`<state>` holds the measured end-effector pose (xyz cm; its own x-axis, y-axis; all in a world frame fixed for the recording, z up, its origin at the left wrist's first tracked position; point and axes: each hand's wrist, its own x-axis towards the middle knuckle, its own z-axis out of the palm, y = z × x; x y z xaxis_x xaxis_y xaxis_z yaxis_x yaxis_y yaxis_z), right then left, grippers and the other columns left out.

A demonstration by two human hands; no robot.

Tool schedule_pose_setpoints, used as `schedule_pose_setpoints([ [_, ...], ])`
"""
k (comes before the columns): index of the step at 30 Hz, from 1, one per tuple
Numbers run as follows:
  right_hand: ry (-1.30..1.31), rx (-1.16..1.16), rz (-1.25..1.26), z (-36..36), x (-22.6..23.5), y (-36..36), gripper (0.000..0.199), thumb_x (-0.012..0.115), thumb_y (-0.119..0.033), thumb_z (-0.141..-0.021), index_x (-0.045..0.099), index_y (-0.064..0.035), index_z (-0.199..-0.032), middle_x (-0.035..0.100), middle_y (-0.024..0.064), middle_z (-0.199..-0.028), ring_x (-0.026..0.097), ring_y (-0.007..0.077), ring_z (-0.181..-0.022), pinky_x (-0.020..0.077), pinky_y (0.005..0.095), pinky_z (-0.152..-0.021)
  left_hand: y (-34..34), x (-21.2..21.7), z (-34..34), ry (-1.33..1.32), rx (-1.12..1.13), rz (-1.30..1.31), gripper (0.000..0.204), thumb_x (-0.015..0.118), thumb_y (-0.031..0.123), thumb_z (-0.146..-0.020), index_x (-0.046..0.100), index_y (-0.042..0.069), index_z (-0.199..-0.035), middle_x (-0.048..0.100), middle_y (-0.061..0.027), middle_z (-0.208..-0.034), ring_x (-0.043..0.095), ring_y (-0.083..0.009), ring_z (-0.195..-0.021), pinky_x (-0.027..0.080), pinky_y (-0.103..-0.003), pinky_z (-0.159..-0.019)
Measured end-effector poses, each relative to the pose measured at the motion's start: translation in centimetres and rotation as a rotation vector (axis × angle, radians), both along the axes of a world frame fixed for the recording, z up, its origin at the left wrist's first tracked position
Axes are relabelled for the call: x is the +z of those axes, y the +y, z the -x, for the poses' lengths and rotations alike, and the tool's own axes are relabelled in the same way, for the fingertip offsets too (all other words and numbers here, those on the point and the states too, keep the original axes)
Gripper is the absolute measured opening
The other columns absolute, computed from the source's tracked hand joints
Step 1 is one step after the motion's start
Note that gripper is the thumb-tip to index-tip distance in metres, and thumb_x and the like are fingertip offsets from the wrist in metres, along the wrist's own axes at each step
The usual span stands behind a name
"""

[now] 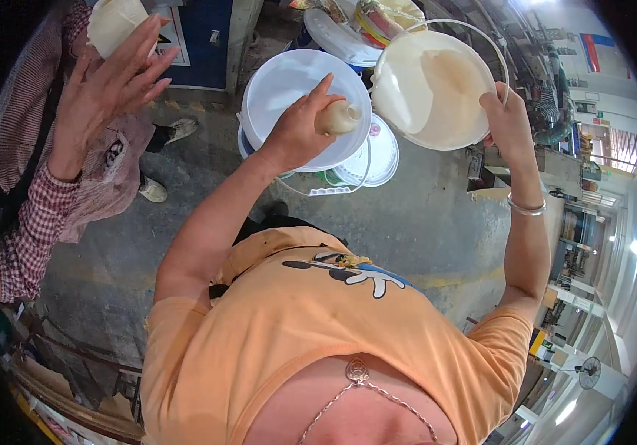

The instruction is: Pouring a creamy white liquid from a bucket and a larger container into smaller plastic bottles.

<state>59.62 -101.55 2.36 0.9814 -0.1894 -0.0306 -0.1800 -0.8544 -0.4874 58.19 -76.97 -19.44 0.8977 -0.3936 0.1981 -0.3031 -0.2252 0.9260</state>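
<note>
My left hand grips a cream lump over the white bucket; my right fingers pinch the tilted bucket. I judge emptying comes next, needing steady tilt.

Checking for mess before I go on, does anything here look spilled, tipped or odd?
The right hand holds a pale bucket tipped, its inside smeared brownish. The left hand holds a cream lump over an upright white bucket. No spill shows on the floor.
</note>
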Motion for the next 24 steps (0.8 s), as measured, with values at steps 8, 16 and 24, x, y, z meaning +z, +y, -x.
schedule_pose_setpoints([
  [8,0.009,-0.026,0.011,0.0,-0.1,-0.2,0.021,0.048,-0.018,-0.085,0.054,0.0011,-0.077,0.054,0.0045,-0.058,0.052,0.0116,-0.043,0.0454,0.0265,-0.038,-0.3,-0.8,-0.3,0.005,0.006,-0.001,0.094,0.07,0.006,-0.077,0.014,0.008,-0.152,0.054,-0.0103,-0.137,0.049,-0.0288,-0.128,0.036,-0.041,-0.112],
  [16,0.029,-0.014,0.013,-0.8,-0.3,-0.4,0.02,0.048,-0.017,-0.085,0.054,-0.0001,-0.078,0.054,0.0037,-0.059,0.052,0.0104,-0.044,0.0448,0.0255,-0.038,-0.5,-1.7,-0.9,-0.046,0.02,0.005,0.094,0.072,0.006,-0.076,0.016,0.007,-0.151,0.056,-0.012,-0.134,0.052,-0.0292,-0.125,0.039,-0.041,-0.109],
  [24,0.039,-0.008,0.004,-1.6,-1.0,-0.3,0.02,0.048,-0.018,-0.085,0.054,-0.0004,-0.077,0.054,0.0035,-0.058,0.052,0.0106,-0.043,0.0447,0.0252,-0.038,-0.3,-2.2,-1.5,-0.016,0.013,0.018,0.093,0.072,0.005,-0.076,0.018,0.006,-0.151,0.057,-0.0116,-0.133,0.053,-0.0289,-0.124,0.04,-0.04,-0.108],
])
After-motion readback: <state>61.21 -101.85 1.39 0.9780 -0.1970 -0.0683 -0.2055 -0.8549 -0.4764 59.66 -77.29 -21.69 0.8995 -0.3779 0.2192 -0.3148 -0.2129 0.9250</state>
